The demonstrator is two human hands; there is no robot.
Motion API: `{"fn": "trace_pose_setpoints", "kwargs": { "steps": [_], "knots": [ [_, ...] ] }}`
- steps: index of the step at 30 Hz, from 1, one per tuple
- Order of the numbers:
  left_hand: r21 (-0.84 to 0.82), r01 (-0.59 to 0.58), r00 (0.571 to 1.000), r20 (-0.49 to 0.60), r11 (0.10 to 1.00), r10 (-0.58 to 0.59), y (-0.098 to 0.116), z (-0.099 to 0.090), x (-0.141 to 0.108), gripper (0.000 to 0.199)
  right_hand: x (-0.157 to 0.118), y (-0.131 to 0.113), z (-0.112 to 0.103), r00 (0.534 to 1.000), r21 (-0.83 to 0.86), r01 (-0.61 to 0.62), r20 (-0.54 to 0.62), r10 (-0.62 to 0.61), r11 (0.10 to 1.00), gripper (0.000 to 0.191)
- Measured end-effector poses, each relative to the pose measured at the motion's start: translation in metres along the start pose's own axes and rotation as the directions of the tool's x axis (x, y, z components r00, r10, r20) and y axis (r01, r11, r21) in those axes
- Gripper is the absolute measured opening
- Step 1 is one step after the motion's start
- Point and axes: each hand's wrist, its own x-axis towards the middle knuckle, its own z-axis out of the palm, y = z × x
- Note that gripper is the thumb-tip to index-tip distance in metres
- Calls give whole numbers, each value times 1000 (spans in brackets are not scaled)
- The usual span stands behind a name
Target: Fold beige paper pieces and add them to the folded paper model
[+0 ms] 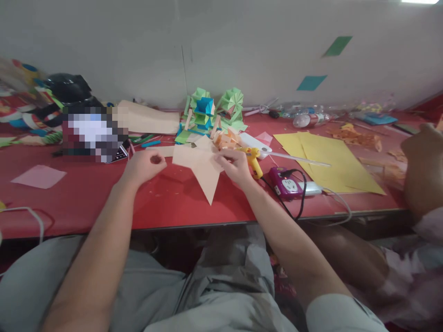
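Note:
A large pale tan paper star (204, 166) is held over the front of the red table, one long point aimed down toward the table edge. My right hand (236, 167) pinches its right side between thumb and fingers. To the left of the star, my left hand (145, 163) is closed, thumb and fingertips curled together into a ring. Whether anything thin sits in that pinch I cannot make out. A pale paper strip (163, 151) lies between the left hand and the star. Just right of my right hand is a yellow glue gun (255, 162) with a clear glue stick (294, 157).
Green and blue folded-paper pieces (204, 113) stand behind the star. A purple power block (285, 182) with cords sits to the right, near yellow sheets (332, 161). A pink paper square (39, 176) lies left. Another person's arm (422, 170) rests at the far right.

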Motion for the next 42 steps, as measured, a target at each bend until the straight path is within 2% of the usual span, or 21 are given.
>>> {"fn": "trace_pose_setpoints", "kwargs": {
  "steps": [2, 4, 5, 7, 8, 10, 12, 15, 18, 21, 25, 29, 32, 34, 37, 39, 41, 42],
  "knots": [
    [-95, 33, 999, -22, 995, -35, -2, 0, 1, 13, 1, 0, 0, 995, 56, -55, -77, 59, 997, 24],
    [-305, 8, 1000, -2, 952, -9, 4, 3, 1, 14, 3, 1, 2, 991, 124, -113, -54, 121, 986, 28],
    [-429, 23, 999, 43, 903, -5, 10, 5, 1, 17, 4, 1, 4, 988, 162, -146, -17, 151, 976, 31],
    [-676, 99, 986, 166, 730, 19, 23, 12, 0, 31, 5, 3, 8, 980, 254, -197, 32, 195, 947, 37],
    [-750, 122, 979, 200, 650, 46, 30, 16, -1, 41, 5, 4, 9, 975, 286, -223, 52, 217, 932, 40],
    [-783, 72, 981, 168, 617, 99, 40, 24, -2, 64, 5, 6, 11, 961, 338, -275, 91, 260, 900, 46],
    [-780, -6, 986, 98, 626, 133, 46, 31, -3, 80, 4, 7, 12, 942, 347, -334, 137, 305, 876, 48],
    [-752, -55, 982, 77, 656, 172, 53, 36, -6, 77, 3, 6, 12, 929, 255, -365, 167, 331, 896, 47],
    [-727, -27, 965, 159, 686, 207, 59, 34, -11, 76, 2, 3, 12, 952, 109, -277, 167, 257, 955, 48],
    [-664, -5, 942, 248, 748, 227, 63, 33, -15, 77, 3, 1, 12, 955, 87, -261, 170, 244, 961, 52],
    [-457, -95, 911, 318, 884, 262, 63, 34, -16, 71, 5, 1, 12, 913, 175, -396, 184, 365, 901, 54],
    [-182, -194, 911, 330, 964, 246, 66, 31, -18, 64, 5, -2, 13, 863, 214, -492, 251, 439, 844, 56],
    [-36, -217, 893, 396, 976, 213, 70, 29, -22, 66, 4, -3, 12, 893, 172, -397, 298, 336, 902, 47],
    [4, -230, 870, 449, 973, 203, 72, 28, -24, 67, 4, 0, 12, 919, 116, -311, 290, 267, 943, 42],
    [-45, -232, 850, 477, 972, 225, 69, 28, -23, 74, 4, 9, 13, 929, 59, -312, 229, 291, 948, 35],
    [-100, -191, 866, 452, 976, 216, 65, 29, -20, 75, 5, 15, 14, 906, 102, -389, 224, 360, 916, 24],
    [-110, -149, 899, 398, 983, 181, 59, 30, -18, 70, 5, 17, 15, 869, 174, -468, 272, 414, 867, 11],
    [-94, -152, 912, 372, 984, 176, 57, 30, -17, 68, 5, 18, 15, 852, 190, -495, 297, 432, 848, 12]
  ]
}}
